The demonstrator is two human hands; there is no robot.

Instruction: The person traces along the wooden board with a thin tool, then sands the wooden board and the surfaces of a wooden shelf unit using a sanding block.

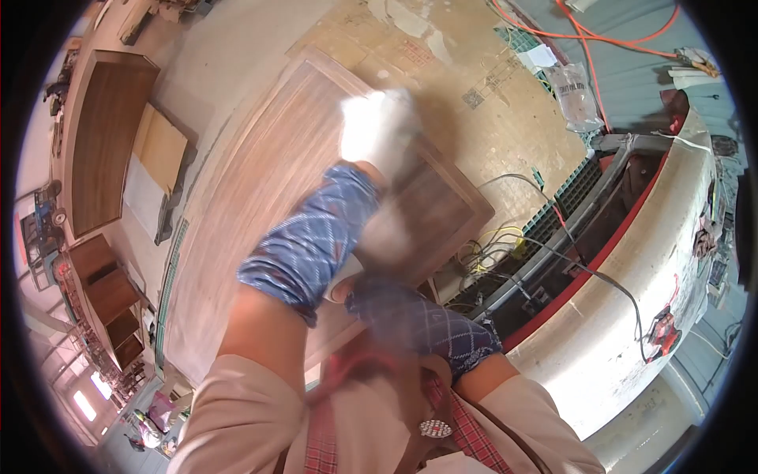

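From where I'm standing, a large brown wooden panel (260,182) is lying broad face up beneath the person, running from close to the body out toward the floor covering (505,118) ahead. The left hand (375,126), in a white glove, is reaching over its far part; glare is washing out the fingers, so I can't tell whether they are spread or curled. The right hand (347,271) is showing only as a pale blur near the body, and I can't tell its grip either. I'm judging the panel to be heavy and stiff, with a smooth face that gloves may be sliding on, and its corners are looking the likeliest to chip. Its thick framed border is seeming the best hold, with hands well apart on opposite edges.
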